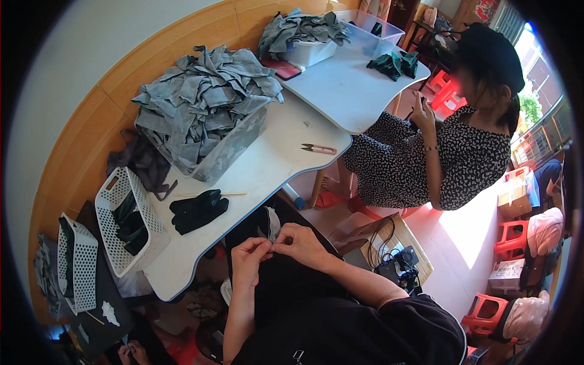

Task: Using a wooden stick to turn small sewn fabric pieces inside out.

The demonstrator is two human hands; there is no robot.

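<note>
Just off the near edge of the worktop point(261, 163), the left hand point(248, 258) and right hand point(303, 244) pinch a grey cloth's point(274, 224) lower end, probably light and limp, best gripped by its edges.

We cannot see the lower end of the grey cloth piece point(273, 222), which the left hand point(250, 255) and right hand point(302, 247) cover; their pinch is too small for us to read. The seated co-worker point(465, 161) holds something perhaps dark, half hidden by fingers. Heaped grey cloth point(207, 88) hides most of the tub's point(228, 152) rim. The lower edge cuts off another person's hands point(139, 351).
</note>
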